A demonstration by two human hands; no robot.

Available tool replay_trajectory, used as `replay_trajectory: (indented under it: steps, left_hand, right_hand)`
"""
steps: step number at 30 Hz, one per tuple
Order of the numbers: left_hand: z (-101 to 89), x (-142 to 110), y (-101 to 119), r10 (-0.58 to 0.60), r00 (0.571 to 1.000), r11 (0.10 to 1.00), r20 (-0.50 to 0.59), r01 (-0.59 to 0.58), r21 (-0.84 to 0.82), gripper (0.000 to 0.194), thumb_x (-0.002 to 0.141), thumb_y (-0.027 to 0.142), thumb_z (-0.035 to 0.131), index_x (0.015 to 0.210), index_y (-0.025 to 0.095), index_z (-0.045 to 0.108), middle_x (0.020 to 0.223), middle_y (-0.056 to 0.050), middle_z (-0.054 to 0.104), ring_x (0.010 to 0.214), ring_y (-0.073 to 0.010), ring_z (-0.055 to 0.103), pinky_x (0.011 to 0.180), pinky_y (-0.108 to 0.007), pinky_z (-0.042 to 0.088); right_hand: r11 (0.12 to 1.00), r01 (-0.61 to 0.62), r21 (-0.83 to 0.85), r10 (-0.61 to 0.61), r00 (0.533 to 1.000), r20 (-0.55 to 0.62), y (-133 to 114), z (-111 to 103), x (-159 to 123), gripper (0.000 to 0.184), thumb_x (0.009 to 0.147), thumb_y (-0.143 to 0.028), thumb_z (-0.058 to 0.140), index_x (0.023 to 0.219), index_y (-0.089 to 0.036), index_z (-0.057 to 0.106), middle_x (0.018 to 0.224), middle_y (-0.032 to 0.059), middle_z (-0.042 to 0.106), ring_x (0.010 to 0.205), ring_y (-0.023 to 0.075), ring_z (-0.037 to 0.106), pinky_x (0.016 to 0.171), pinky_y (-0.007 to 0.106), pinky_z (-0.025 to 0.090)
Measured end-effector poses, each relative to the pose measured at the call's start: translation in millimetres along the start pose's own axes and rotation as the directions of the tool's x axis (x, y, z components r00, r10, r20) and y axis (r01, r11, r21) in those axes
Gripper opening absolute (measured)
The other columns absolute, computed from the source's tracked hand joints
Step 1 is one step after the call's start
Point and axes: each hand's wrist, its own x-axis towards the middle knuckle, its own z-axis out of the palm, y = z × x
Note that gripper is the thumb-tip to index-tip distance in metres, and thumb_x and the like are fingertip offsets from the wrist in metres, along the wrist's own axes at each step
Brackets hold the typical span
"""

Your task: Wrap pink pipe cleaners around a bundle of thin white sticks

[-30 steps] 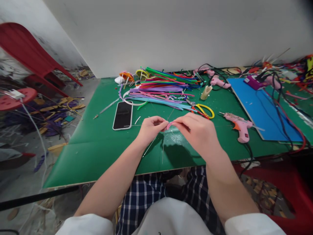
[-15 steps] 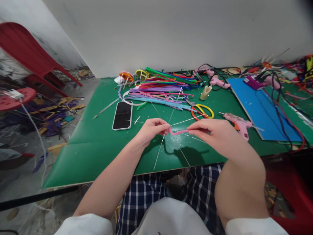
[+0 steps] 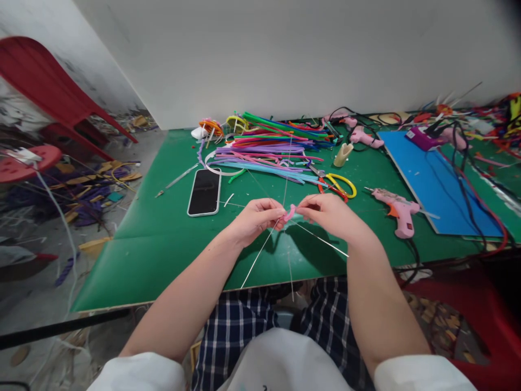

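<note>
Both hands pinch a pink stem at mid-frame, over the wires.

My left hand (image 3: 254, 220) nips the crossing of thin wires (image 3: 260, 255); my right hand (image 3: 329, 214) pinches the pink stem (image 3: 291, 212), curled tight against that crossing. I judge the wrap barely started, with bare wires fanning out. Scissors (image 3: 340, 185), glue gun (image 3: 396, 209), phone (image 3: 204, 191) and stem pile (image 3: 268, 149) lie above on the mat (image 3: 163, 250).

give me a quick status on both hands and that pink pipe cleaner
Left hand pinching crossed thin wires. Right hand pinching pink pipe cleaner at the crossing. Nothing between them.
</note>
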Motion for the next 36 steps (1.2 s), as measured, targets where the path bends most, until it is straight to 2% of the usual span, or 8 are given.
replay_trajectory:
  steps: [6,11,15,17,19,24,27,36]
  left_hand:
    - [1.0,-1,0,0.059,0.998,0.997,-0.008,-0.059,-0.047,0.014,0.068,0.024,0.068,0.064,0.014,0.06,0.058,0.001,0.06,0.049,-0.007,0.053,0.05,-0.02,0.042]
    - [-0.1,-2,1,0.061,0.997,0.997,-0.046,-0.063,-0.05,0.012,0.068,0.022,0.068,0.065,0.013,0.061,0.059,0.0,0.061,0.049,-0.007,0.054,0.05,-0.02,0.043]
    - [-0.3,-1,3,0.074,0.993,0.995,-0.092,-0.08,-0.058,0.013,0.067,0.024,0.068,0.065,0.014,0.061,0.058,0.001,0.061,0.049,-0.0074,0.055,0.05,-0.02,0.043]
    - [-0.3,-1,4,0.094,0.989,0.994,-0.111,-0.1,-0.054,0.013,0.067,0.025,0.068,0.065,0.014,0.061,0.058,0.001,0.061,0.05,-0.0073,0.055,0.051,-0.02,0.043]
    - [-0.4,0,4,0.102,0.987,0.993,-0.122,-0.109,-0.05,0.013,0.067,0.025,0.069,0.066,0.014,0.062,0.057,0.001,0.06,0.049,-0.0068,0.054,0.051,-0.02,0.043]
    - [-0.4,0,4,0.093,0.985,0.995,-0.147,-0.099,-0.032,0.016,0.066,0.027,0.069,0.065,0.014,0.061,0.057,0.001,0.059,0.05,-0.0067,0.054,0.052,-0.019,0.044]
    - [-0.1,0,5,0.094,0.984,0.995,-0.151,-0.099,-0.026,0.016,0.067,0.028,0.069,0.065,0.014,0.06,0.058,0.001,0.059,0.051,-0.0068,0.054,0.052,-0.019,0.044]
    - [-1.6,1,4,0.106,0.979,0.992,-0.176,-0.115,-0.045,0.016,0.066,0.027,0.069,0.067,0.014,0.061,0.058,0.001,0.06,0.05,-0.006,0.053,0.051,-0.019,0.044]
  right_hand:
    - [0.986,0.023,-0.164,-0.031,0.998,-0.046,4,16,11,0.019,0.08,-0.031,0.051,0.072,-0.019,0.063,0.066,0.0007,0.063,0.055,0.0104,0.053,0.051,0.022,0.035]
    - [0.978,0.022,-0.208,-0.031,0.999,-0.042,10,20,16,0.018,0.081,-0.029,0.051,0.071,-0.019,0.061,0.065,0.0001,0.062,0.057,0.011,0.055,0.054,0.022,0.037]
    - [0.992,0.12,-0.049,-0.123,0.991,-0.061,1,18,12,0.013,0.08,-0.026,0.052,0.083,-0.02,0.063,0.08,0.0018,0.066,0.075,0.013,0.06,0.067,0.025,0.043]
    - [0.974,0.202,0.103,-0.194,0.978,-0.08,-9,18,8,0.019,0.08,-0.025,0.053,0.097,-0.022,0.061,0.096,0.0023,0.065,0.089,0.0134,0.059,0.078,0.027,0.044]
    - [0.95,0.236,0.205,-0.215,0.969,-0.123,-17,19,7,0.023,0.079,-0.026,0.054,0.101,-0.023,0.06,0.101,0.002,0.064,0.094,0.0137,0.058,0.083,0.029,0.043]
    - [0.95,0.21,0.233,-0.143,0.951,-0.274,-24,25,7,0.014,0.076,-0.03,0.058,0.081,-0.021,0.066,0.079,0.0008,0.067,0.076,0.0141,0.06,0.073,0.029,0.046]
    - [0.948,0.208,0.242,-0.123,0.938,-0.325,-24,29,8,0.012,0.075,-0.03,0.059,0.075,-0.02,0.066,0.073,0.0002,0.066,0.071,0.0133,0.059,0.07,0.028,0.045]
    - [0.864,0.1,0.493,0.041,0.963,-0.267,-18,44,16,0.017,0.07,-0.034,0.063,0.067,-0.017,0.06,0.059,-0.0019,0.059,0.051,0.0091,0.05,0.05,0.023,0.039]
